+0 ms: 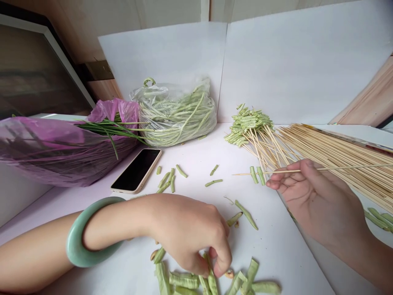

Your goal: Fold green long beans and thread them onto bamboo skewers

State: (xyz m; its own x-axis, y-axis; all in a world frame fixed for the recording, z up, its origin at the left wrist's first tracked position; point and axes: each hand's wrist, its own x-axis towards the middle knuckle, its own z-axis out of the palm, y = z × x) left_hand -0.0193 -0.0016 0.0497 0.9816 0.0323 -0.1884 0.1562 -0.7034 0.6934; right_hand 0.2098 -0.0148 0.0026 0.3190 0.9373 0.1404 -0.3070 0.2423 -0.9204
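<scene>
in the head view, a person's right hand (322, 200) pinches a wooden skewer (353, 167), two threaded bean segments (254, 175) just beside its fingers; the left hand's (192, 231) fingers, nearly together, touch a green bean piece (211, 282) beneath them, firm grip impossible to tell.

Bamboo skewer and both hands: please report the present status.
Right hand holding bamboo skewer, two green bean pieces threaded. Left hand at loose bean pieces, grip unclear. Skewer tip unobstructed.
</scene>
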